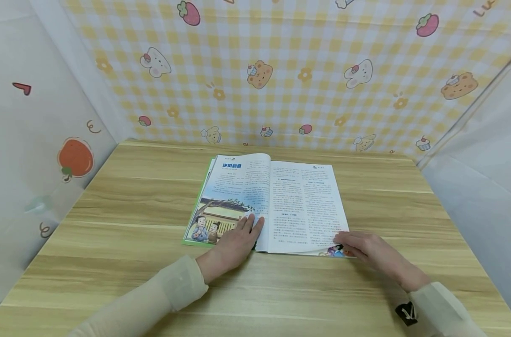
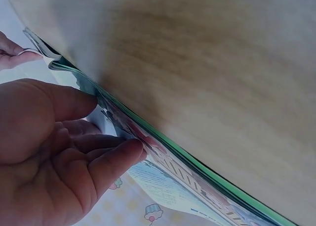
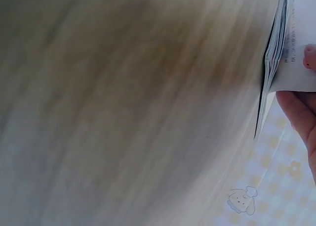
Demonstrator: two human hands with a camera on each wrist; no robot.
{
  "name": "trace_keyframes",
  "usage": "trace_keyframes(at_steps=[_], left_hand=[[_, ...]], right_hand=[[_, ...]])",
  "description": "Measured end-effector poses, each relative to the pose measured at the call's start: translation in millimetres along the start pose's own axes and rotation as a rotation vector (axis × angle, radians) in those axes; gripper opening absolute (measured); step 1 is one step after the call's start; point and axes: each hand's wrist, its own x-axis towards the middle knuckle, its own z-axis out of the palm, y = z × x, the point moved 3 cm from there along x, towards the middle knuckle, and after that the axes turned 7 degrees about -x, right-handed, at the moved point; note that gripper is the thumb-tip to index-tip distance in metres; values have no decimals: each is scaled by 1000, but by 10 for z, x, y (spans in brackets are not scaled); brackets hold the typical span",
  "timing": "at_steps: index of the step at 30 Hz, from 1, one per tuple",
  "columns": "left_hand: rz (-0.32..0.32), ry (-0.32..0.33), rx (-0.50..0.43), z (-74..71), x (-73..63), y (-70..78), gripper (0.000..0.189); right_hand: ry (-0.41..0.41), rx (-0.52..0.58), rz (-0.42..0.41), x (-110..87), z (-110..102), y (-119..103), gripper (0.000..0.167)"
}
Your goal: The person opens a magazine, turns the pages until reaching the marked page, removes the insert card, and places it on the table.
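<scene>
An open magazine (image 1: 303,206) lies on the wooden table, with printed text on both pages and a drawing of two figures by a wall on the left one. My left hand (image 1: 235,243) rests on the lower part of the left page near the spine, fingers extended. In the left wrist view that hand (image 2: 64,142) is seen from the palm side at the magazine's lower edge. My right hand (image 1: 375,255) pinches the lower right corner of the right page, which lifts a little and bares a coloured picture beneath. Thumb and fingers (image 3: 298,114) hold that page (image 3: 296,75) in the right wrist view.
The wood-grain table (image 1: 112,224) extends around the magazine on every side. Behind it hangs a yellow checked cloth (image 1: 280,103) with cartoon prints, and pale sheets (image 1: 36,154) enclose both sides.
</scene>
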Motion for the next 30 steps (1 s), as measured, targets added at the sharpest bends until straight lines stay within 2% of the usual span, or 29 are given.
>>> trace_keyframes(at_steps=[9, 20, 21, 24, 25, 28, 30], left_hand=[[5, 26, 12, 14, -4, 6, 51], [6, 9, 6, -5, 17, -2, 50], [8, 6, 2, -17, 20, -6, 50], [4, -10, -14, -49, 29, -19, 51], [4, -15, -21, -62, 30, -22, 51], [-10, -23, -41, -88, 35, -30, 51], [-4, -11, -39, -100, 35, -30, 50]], right_hand=[[78, -35, -38, -29, -34, -22, 41], [158, -88, -71, -27, -68, -55, 44], [170, -92, -78, -27, -74, -61, 43], [220, -112, -104, -25, -88, -79, 22], [238, -119, -112, -24, -93, -85, 26], [302, -149, -137, -21, -102, -95, 55], [341, -173, -148, -21, -109, -101, 54]])
